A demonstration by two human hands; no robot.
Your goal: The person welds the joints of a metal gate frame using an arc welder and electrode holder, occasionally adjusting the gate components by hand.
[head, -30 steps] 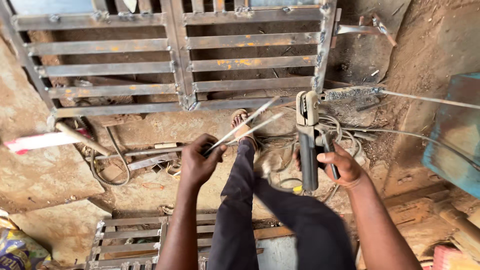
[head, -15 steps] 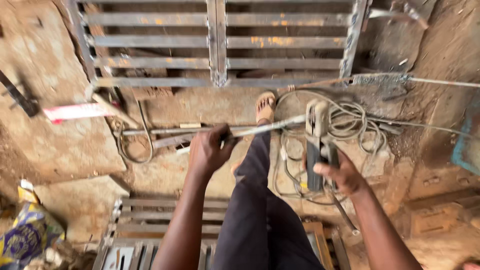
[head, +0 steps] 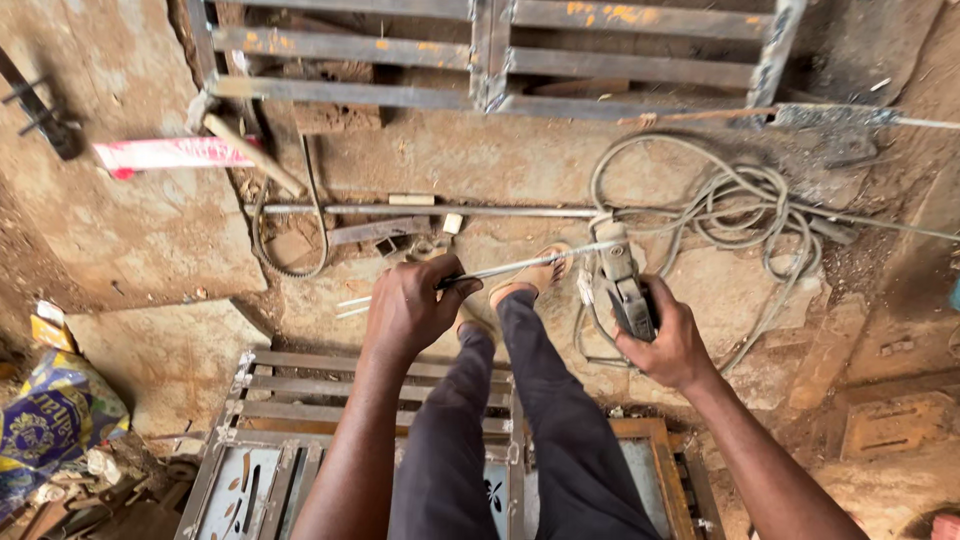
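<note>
My left hand is closed around thin metal rods that stick out to the right, level, above my sandalled foot. My right hand grips the dark handle of a grey angle grinder, its head pointing away from me and close to the rods' far end. The grinder's pale cable lies coiled on the dirt floor behind it. My dark-trousered legs run down the middle of the view.
A welded steel grille lies across the top. A long steel bar rests on the ground ahead. A smaller metal frame sits under my legs. A red-and-white strip and a colourful bag lie left.
The view has tilted down and left. My left hand has lowered the rods from pointing up-right to nearly level, and the grinder has come nearer their end.
</note>
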